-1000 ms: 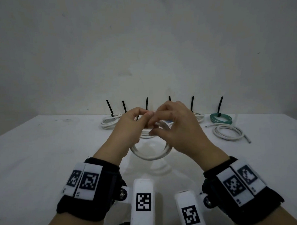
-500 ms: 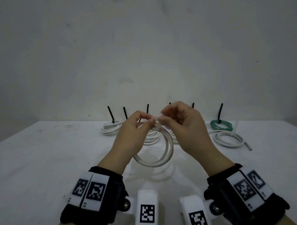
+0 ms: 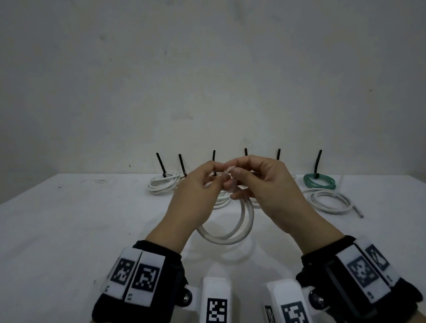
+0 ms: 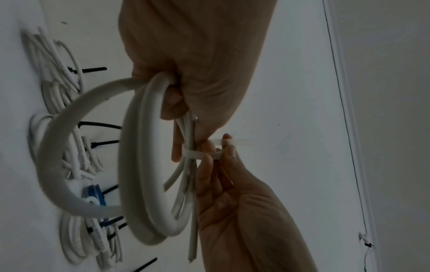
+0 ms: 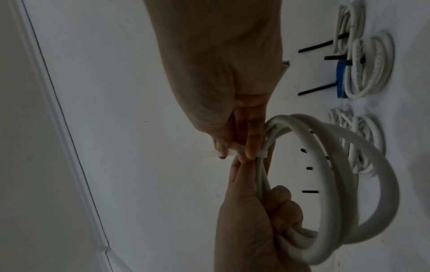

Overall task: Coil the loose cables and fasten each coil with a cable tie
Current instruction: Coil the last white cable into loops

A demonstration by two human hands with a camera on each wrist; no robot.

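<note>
Both wrists carry black straps with white coded tags, at 7 and 5 o'clock in the head view. Above them, held clear of the white worktop, hangs a coil of thick white round cable, loops drooping toward the person. Left hand, at 11 o'clock of the coil, has its grip clamped round the bunched strands near the coil's top. Right hand, at 1 o'clock, pinches a pale translucent plastic cable tie between thumb and fingertips; the tie wraps the bunch just beside the left fingers, its tail sticking out past the right fingertips. Farther off, toward 12 o'clock along the worktop's back edge, lie white cable coils bound with upright black ties, a green coil with a black tie at 2 o'clock, and just nearer than it an untied white coil.
</note>
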